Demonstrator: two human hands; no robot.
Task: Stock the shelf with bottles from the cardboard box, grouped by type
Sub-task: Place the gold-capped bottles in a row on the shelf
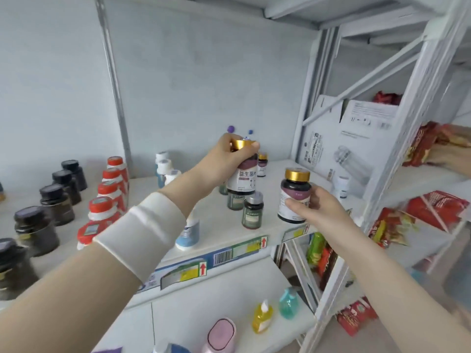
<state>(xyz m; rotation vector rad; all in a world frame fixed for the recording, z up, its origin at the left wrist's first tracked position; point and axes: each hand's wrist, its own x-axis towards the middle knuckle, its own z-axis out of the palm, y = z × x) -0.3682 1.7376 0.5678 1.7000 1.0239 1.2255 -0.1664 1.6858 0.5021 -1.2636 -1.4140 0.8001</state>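
My left hand (226,159) grips a gold-capped dark bottle (243,178) by its cap, above the white shelf (270,225). My right hand (313,207) holds a second gold-capped bottle (293,197) by its side, low over the shelf's front right. A third gold-capped bottle (262,164) stands further back. Two small silver-capped green bottles (252,212) stand between my hands. Left of them are rows of blue-and-white bottles (188,233), red-capped bottles (112,189) and black jars (56,202). The cardboard box is out of view.
A flattened white carton (351,138) leans at the shelf's right end behind a diagonal brace. Red snack packets (433,207) fill the neighbouring rack on the right. On the shelf below stand a yellow pump bottle (262,317), a teal one (289,301) and a pink container (221,335).
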